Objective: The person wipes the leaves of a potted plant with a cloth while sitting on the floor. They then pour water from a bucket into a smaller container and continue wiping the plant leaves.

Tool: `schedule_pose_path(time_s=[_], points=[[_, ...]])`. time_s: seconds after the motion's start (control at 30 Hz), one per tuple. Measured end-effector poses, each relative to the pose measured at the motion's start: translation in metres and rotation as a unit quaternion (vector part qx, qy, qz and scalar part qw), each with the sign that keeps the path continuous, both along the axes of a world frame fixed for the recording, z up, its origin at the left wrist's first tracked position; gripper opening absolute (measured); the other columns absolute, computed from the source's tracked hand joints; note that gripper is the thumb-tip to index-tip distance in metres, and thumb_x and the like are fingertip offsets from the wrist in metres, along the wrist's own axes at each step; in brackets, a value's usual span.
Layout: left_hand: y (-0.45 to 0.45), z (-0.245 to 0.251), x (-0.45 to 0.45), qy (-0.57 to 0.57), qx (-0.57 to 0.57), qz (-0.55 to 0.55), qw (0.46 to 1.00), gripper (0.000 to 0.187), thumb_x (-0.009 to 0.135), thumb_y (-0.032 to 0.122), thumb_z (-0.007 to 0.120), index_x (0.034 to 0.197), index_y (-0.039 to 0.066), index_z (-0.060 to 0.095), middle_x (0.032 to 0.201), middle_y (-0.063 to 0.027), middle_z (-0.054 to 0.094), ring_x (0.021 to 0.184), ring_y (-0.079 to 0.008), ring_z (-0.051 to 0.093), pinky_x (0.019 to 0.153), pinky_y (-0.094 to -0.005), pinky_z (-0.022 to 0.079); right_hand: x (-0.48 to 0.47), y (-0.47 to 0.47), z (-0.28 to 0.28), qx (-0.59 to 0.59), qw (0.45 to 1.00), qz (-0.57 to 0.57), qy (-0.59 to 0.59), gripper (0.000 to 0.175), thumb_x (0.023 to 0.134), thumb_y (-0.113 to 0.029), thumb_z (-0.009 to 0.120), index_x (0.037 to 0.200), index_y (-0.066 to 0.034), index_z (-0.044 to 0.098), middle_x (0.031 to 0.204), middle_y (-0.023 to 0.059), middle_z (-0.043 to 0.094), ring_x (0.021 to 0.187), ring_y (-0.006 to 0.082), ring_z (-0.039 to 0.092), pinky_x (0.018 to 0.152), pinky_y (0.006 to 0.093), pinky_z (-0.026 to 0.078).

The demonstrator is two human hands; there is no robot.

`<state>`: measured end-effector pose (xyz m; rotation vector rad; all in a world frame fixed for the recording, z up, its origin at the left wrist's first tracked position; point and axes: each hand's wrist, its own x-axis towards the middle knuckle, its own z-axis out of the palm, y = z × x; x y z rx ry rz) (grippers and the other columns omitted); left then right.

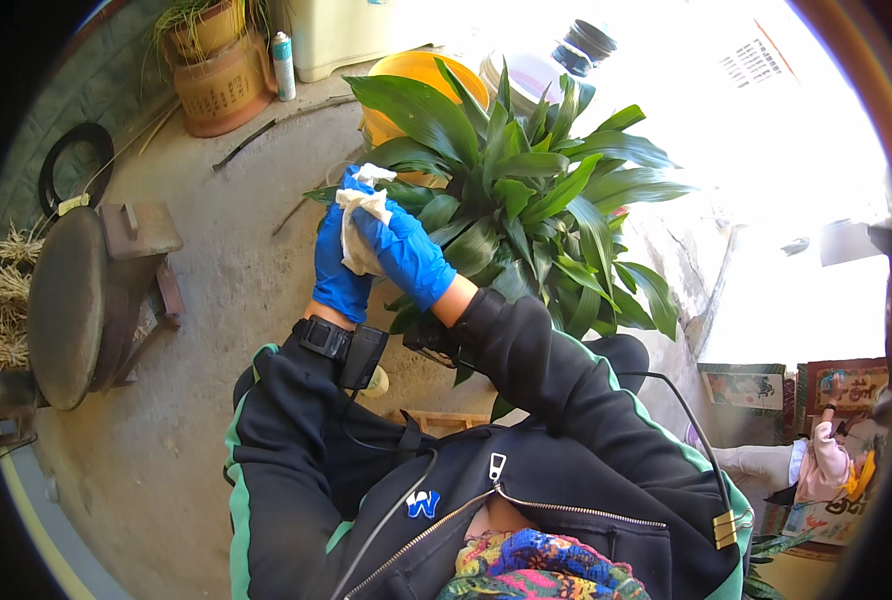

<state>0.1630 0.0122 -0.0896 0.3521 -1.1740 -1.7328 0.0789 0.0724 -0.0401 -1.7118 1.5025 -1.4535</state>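
Note:
Both my hands wear blue gloves and are close together at the left edge of a broad-leaved green potted plant [521, 187]. My right hand [410, 251] grips a crumpled white cloth [360, 251]. Part of that cloth also shows at the fingertips of my left hand [335, 262], which is closed around it. One leaf passes behind the gloves, its tip poking out on the left. Whether a leaf is pinched inside the cloth is hidden. The plant's pot is covered by foliage.
Beyond the plant stand a yellow bucket [423, 71] and a pale bucket [525, 79]. A round-topped stool [67, 307] is on the left. Farther back are a brown planter [221, 86] and a spray can [284, 67]. Another person [821, 461] stands at far right. A cable [678, 390] hangs by my right arm.

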Motion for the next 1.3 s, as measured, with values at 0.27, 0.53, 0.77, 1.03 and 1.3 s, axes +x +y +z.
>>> schedule_pose_path(time_s=[0.27,0.53,0.77,1.03,1.3], points=[[-0.016,0.034,0.008,0.128,0.227,-0.121,0.958,0.057,0.098,0.044,0.032,0.137,0.003,0.035,0.126,-0.0133,0.051,0.111,-0.0237,0.051,0.100,-0.0365,0.038,0.001,0.013,0.022,0.124,0.821,0.046,-0.555,0.039,0.094,-0.028,0.049,0.118,0.0031,0.054,0.107,0.0090,0.062,0.094,0.0211,0.060,0.089,0.0301,0.046],[0.006,0.069,0.009,-0.139,-0.188,0.164,0.958,0.051,0.098,0.037,0.038,0.139,0.008,0.037,0.142,-0.0083,0.038,0.130,-0.0249,0.036,0.109,-0.0377,0.026,-0.039,0.054,0.041,-0.047,0.930,-0.026,-0.364,0.034,0.092,-0.029,0.047,0.110,-0.0011,0.053,0.108,0.0116,0.060,0.098,0.0240,0.057,0.089,0.0360,0.045],[0.045,0.071,-0.017,-0.243,-0.503,0.075,0.826,0.070,0.072,0.042,0.073,0.133,0.018,0.049,0.137,-0.0138,0.044,0.129,-0.0327,0.035,0.110,-0.0471,0.019,-0.058,0.079,0.021,-0.005,0.945,-0.064,-0.321,0.039,0.091,-0.032,0.049,0.120,-0.0049,0.049,0.114,0.0091,0.057,0.101,0.0231,0.055,0.091,0.0372,0.044],[0.052,0.057,-0.035,-0.102,0.005,-0.169,0.980,0.011,0.090,0.010,0.058,0.097,0.002,0.064,0.090,-0.0012,0.063,0.080,-0.0069,0.056,0.072,-0.0224,0.048,-0.070,0.122,0.016,0.109,0.774,-0.078,-0.619,0.052,0.092,-0.043,0.049,0.131,-0.0097,0.043,0.121,0.0089,0.056,0.108,0.0267,0.056,0.090,0.0437,0.047],[0.069,0.065,-0.061,-0.070,0.046,-0.162,0.983,0.032,0.096,0.023,0.046,0.115,-0.001,0.056,0.110,-0.0099,0.060,0.097,-0.0186,0.058,0.088,-0.0314,0.046,-0.081,0.167,0.027,0.042,0.792,-0.233,-0.563,0.041,0.090,-0.036,0.054,0.122,-0.0093,0.052,0.113,0.0072,0.060,0.102,0.0213,0.059,0.086,0.0341,0.050]])
